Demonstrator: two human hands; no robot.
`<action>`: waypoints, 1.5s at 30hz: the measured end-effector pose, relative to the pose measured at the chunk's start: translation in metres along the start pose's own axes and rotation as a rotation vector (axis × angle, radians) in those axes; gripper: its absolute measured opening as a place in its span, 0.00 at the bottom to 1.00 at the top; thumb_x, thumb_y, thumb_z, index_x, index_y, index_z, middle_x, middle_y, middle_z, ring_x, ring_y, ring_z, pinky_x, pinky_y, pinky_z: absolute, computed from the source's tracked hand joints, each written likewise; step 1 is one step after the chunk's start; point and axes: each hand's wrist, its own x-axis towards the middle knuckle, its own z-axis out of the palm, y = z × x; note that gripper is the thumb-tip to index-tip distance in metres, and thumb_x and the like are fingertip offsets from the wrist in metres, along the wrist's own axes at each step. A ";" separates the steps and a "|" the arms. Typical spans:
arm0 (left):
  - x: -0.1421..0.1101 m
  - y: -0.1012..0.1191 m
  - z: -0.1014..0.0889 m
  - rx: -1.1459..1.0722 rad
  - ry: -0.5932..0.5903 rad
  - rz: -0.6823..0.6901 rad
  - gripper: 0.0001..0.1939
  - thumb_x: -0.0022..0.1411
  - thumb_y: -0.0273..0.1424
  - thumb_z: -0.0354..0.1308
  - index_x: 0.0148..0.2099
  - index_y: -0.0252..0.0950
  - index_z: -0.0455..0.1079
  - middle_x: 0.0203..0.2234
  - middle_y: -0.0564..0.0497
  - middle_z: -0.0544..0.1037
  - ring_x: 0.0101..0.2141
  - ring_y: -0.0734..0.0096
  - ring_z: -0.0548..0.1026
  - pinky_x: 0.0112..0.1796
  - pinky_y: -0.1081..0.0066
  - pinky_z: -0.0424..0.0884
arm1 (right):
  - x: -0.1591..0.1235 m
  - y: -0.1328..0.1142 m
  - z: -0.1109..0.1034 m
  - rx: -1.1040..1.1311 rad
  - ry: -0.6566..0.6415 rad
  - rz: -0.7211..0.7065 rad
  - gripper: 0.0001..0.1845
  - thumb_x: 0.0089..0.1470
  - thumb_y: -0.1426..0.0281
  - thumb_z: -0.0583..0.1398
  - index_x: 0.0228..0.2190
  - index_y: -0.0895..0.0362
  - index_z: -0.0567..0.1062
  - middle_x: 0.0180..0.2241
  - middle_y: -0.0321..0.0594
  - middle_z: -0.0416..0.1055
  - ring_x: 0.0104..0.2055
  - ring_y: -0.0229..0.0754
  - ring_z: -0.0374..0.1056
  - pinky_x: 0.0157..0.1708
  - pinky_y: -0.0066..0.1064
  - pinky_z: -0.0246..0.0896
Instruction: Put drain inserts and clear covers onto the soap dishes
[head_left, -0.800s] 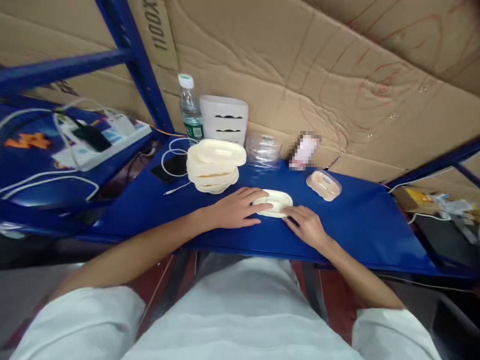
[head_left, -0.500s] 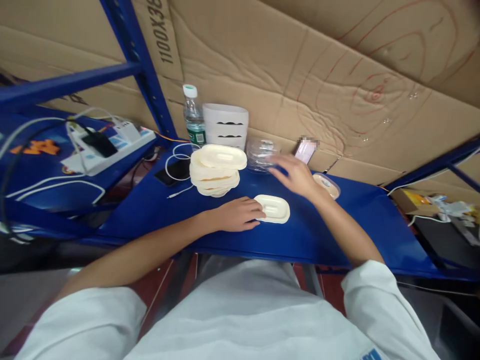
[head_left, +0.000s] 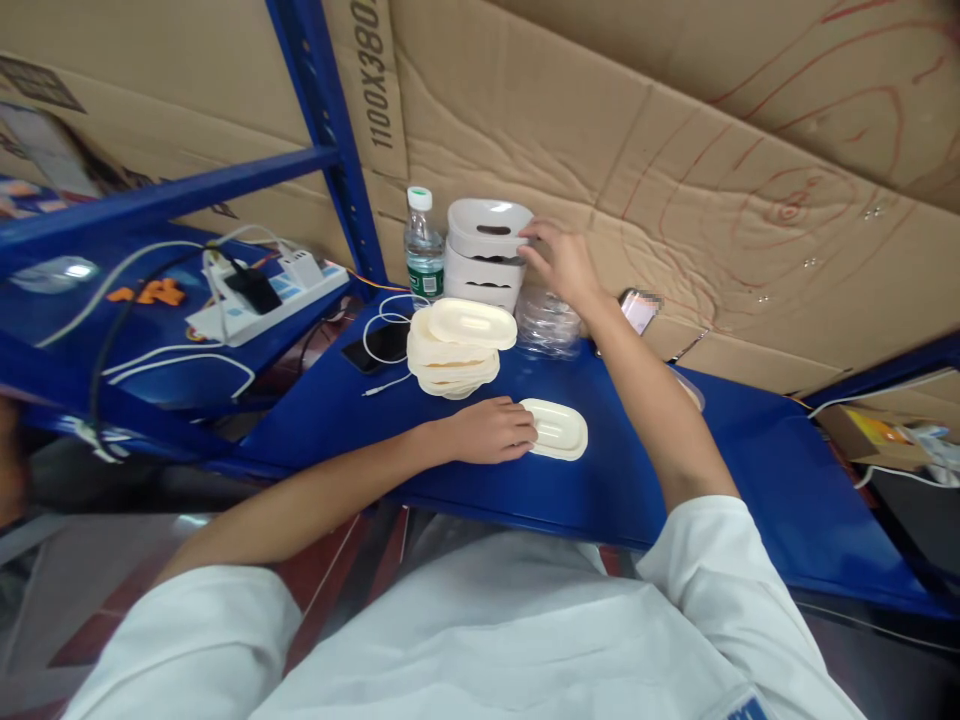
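My left hand [head_left: 495, 432] is closed at the left end of a shallow cream oblong tray [head_left: 561, 430] lying on the blue table; its fingertips cover that edge. Behind it, several matching cream trays are piled unevenly, the top tray [head_left: 474, 324] jutting to the right. My right hand [head_left: 561, 258] reaches to the back and pinches the right rim of the top white container [head_left: 489, 218], an oval piece with a slot in its side. This container tilts toward me above the other stacked white containers [head_left: 480, 280].
A water bottle [head_left: 424, 250] stands left of the white stack. Clear plastic lids [head_left: 547, 325] are piled to its right, near a phone [head_left: 637, 312]. A dark phone [head_left: 375, 346] and white cable lie at left. Cardboard [head_left: 540, 130] walls the back; a blue post [head_left: 330, 140] rises left.
My right hand has moved from above the clear lids, up and left, onto the top white container, which now tilts. My left hand stays at the cream tray. The view has shifted slightly.
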 end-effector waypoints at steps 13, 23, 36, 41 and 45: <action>-0.001 0.001 0.004 -0.074 0.072 -0.026 0.10 0.75 0.34 0.63 0.54 0.36 0.75 0.48 0.43 0.80 0.47 0.60 0.80 0.48 0.65 0.77 | -0.260 -0.050 -0.076 -0.208 0.055 0.128 0.13 0.72 0.59 0.62 0.49 0.52 0.82 0.50 0.46 0.85 0.52 0.54 0.82 0.54 0.48 0.78; 0.001 -0.010 -0.002 -0.113 0.139 -0.116 0.24 0.71 0.36 0.66 0.66 0.39 0.70 0.63 0.35 0.71 0.63 0.46 0.72 0.61 0.47 0.74 | -0.290 -0.065 -0.046 -0.086 -0.136 0.012 0.11 0.71 0.61 0.64 0.50 0.51 0.82 0.48 0.44 0.85 0.52 0.53 0.80 0.53 0.47 0.73; -0.001 -0.009 0.002 -0.185 0.069 -0.092 0.10 0.76 0.32 0.60 0.54 0.35 0.75 0.51 0.41 0.81 0.55 0.58 0.79 0.61 0.57 0.75 | -0.290 -0.075 -0.046 -0.010 -0.351 -0.079 0.14 0.72 0.58 0.62 0.51 0.52 0.80 0.53 0.49 0.81 0.60 0.54 0.75 0.62 0.50 0.67; 0.000 -0.009 0.002 -0.165 0.017 -0.070 0.08 0.76 0.30 0.58 0.51 0.36 0.76 0.48 0.43 0.82 0.54 0.57 0.79 0.61 0.56 0.74 | -0.294 -0.077 -0.041 -0.017 -0.380 -0.090 0.15 0.73 0.59 0.60 0.51 0.52 0.82 0.56 0.48 0.81 0.61 0.54 0.76 0.63 0.51 0.65; 0.001 -0.009 0.002 -0.154 0.033 -0.082 0.08 0.76 0.31 0.58 0.51 0.37 0.77 0.49 0.45 0.82 0.54 0.59 0.79 0.60 0.57 0.74 | -0.281 -0.067 -0.053 -0.003 -0.340 -0.026 0.20 0.75 0.57 0.56 0.57 0.50 0.81 0.59 0.47 0.79 0.64 0.55 0.74 0.65 0.54 0.65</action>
